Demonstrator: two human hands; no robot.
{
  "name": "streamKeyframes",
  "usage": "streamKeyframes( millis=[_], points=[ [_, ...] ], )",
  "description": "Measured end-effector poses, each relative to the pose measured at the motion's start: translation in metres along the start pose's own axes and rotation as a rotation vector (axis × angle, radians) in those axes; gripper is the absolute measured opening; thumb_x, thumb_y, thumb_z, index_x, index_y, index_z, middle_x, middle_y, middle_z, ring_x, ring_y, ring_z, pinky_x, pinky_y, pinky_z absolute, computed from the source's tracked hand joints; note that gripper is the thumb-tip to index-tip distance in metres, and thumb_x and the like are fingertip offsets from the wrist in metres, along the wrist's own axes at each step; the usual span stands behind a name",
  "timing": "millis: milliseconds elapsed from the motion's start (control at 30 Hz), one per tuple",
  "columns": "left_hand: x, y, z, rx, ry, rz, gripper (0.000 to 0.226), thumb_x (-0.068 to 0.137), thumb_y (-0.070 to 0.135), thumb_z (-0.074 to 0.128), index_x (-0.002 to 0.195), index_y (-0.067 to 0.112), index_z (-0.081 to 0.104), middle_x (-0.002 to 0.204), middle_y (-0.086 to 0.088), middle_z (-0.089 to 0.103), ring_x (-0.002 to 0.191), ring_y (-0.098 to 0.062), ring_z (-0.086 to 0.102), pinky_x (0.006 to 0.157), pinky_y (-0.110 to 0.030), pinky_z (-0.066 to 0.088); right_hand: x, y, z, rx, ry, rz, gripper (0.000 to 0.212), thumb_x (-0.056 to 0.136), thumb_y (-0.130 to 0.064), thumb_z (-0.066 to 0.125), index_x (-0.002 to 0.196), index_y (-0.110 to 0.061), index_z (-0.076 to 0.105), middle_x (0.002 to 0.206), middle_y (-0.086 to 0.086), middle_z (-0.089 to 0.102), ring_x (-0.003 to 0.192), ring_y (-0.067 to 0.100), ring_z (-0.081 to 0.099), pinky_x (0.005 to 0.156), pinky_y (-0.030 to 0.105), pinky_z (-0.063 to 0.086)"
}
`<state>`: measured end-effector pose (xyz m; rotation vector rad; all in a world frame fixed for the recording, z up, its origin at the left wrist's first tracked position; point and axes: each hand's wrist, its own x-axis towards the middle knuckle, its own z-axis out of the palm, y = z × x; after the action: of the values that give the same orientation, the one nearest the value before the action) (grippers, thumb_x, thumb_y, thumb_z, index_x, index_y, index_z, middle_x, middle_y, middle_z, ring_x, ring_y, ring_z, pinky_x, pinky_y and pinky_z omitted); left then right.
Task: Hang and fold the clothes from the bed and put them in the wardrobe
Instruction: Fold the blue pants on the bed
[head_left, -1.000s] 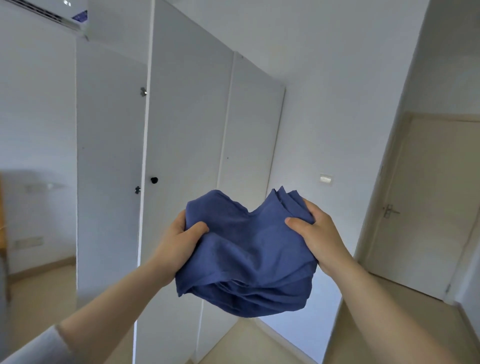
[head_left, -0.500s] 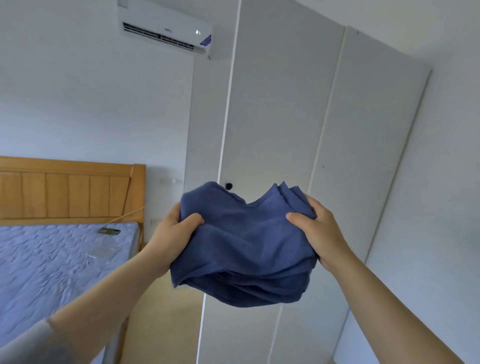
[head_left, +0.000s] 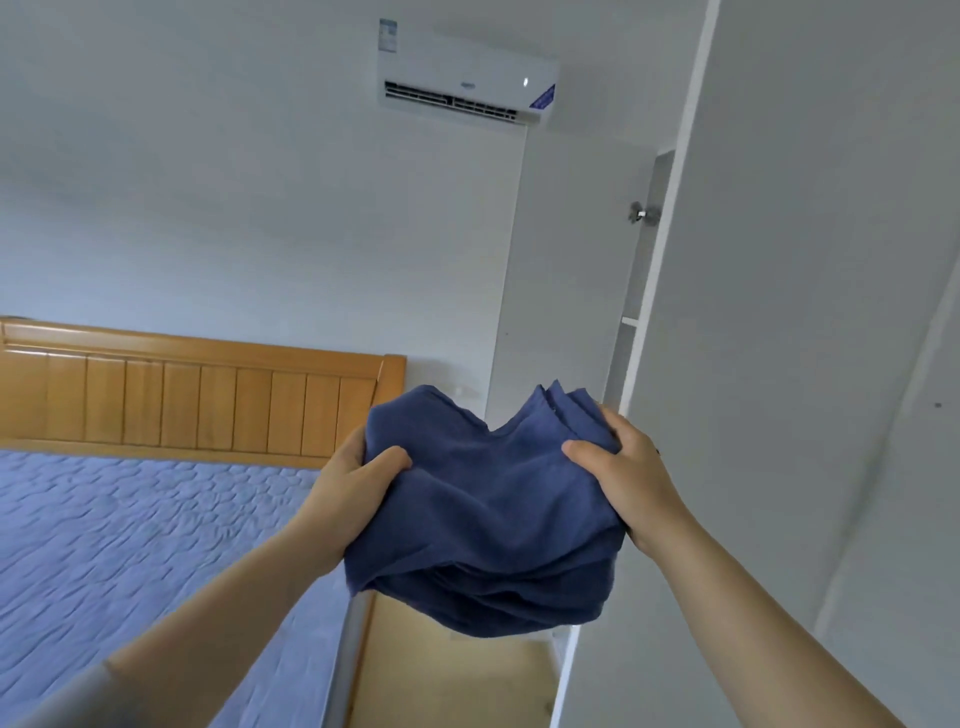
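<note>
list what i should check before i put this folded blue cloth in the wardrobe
1. Left hand grips the cloth: ok, thumb on top.
2. Right hand grips it: ok, thumb on top.
3. Cloth folded: ok, it is in layers, though the lower edge sags.
4. Door open: ok, its edge stands out towards the camera and a gap shows behind it.
5. Shelf within view: ok, but only a sliver shows.
6. Room on the shelf: cannot tell, the door hides most of the inside.
</note>
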<state>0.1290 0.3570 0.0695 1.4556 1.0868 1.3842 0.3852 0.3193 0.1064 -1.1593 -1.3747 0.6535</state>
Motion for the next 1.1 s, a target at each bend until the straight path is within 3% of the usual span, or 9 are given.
streamKeyframes(
  millis=[100, 200, 367, 600, 900, 1100],
  points=[
    [0.043, -0.013, -0.014, 0.009, 0.019, -0.006, 0.013, 0.088, 0.022, 0.057, 0.098, 0.030, 0.062, 0.081, 0.004, 0.071, 0.077, -0.014, 0.066, 0.063, -0.028, 0.050, 0.042, 0.013, 0.027, -0.001, 0.008, 0.012, 0.043, 0.086, -0.016, 0.065, 0.106, -0.053, 0.057, 0.095, -0.030, 0.069, 0.084, -0.006, 0.067, 0.063, 0.010, 0.051],
    [0.081, -0.030, -0.019, -0.005, 0.026, -0.019, 0.014, 0.088, 0.022, 0.056, 0.098, 0.029, 0.063, 0.084, -0.001, 0.071, 0.076, -0.015, 0.065, 0.063, -0.029, 0.051, 0.081, 0.026, 0.047, -0.021, 0.010, 0.005, 0.041, 0.086, -0.013, 0.065, 0.093, -0.053, 0.058, 0.081, -0.036, 0.066, 0.072, -0.012, 0.064, 0.054, 0.005, 0.046],
    [0.153, -0.054, -0.016, 0.025, 0.024, -0.032, 0.012, 0.088, 0.023, 0.056, 0.097, 0.029, 0.062, 0.078, 0.004, 0.072, 0.078, -0.017, 0.067, 0.064, -0.030, 0.050, 0.150, 0.058, 0.068, 0.020, -0.030, 0.018, 0.045, 0.085, -0.010, 0.064, 0.083, -0.055, 0.067, 0.088, -0.020, 0.073, 0.080, 0.002, 0.070, 0.060, 0.013, 0.053],
    [0.255, -0.078, 0.000, 0.067, 0.034, -0.023, 0.013, 0.089, 0.022, 0.055, 0.099, 0.027, 0.062, 0.078, 0.005, 0.070, 0.076, -0.014, 0.065, 0.062, -0.028, 0.048, 0.254, 0.116, 0.087, 0.141, -0.028, 0.085, 0.034, 0.084, -0.010, 0.064, 0.095, -0.043, 0.064, 0.095, -0.017, 0.073, 0.083, 0.004, 0.071, 0.067, 0.018, 0.054],
    [0.382, -0.106, 0.025, 0.096, -0.043, 0.001, 0.014, 0.089, 0.024, 0.055, 0.101, 0.024, 0.061, 0.087, -0.002, 0.071, 0.084, -0.019, 0.066, 0.070, -0.033, 0.052, 0.361, 0.162, 0.087, 0.173, 0.029, 0.133, 0.043, 0.084, -0.011, 0.065, 0.119, -0.036, 0.060, 0.108, -0.012, 0.071, 0.095, 0.009, 0.070, 0.074, 0.023, 0.054],
    [0.479, -0.121, 0.077, 0.005, -0.178, 0.047, 0.016, 0.084, 0.030, 0.058, 0.100, 0.027, 0.063, 0.081, 0.004, 0.073, 0.077, -0.012, 0.069, 0.063, -0.027, 0.050, 0.418, 0.183, 0.058, 0.134, 0.176, 0.115, 0.036, 0.083, -0.008, 0.064, 0.091, -0.042, 0.068, 0.087, -0.013, 0.075, 0.078, 0.006, 0.072, 0.059, 0.016, 0.053]
  ],
)
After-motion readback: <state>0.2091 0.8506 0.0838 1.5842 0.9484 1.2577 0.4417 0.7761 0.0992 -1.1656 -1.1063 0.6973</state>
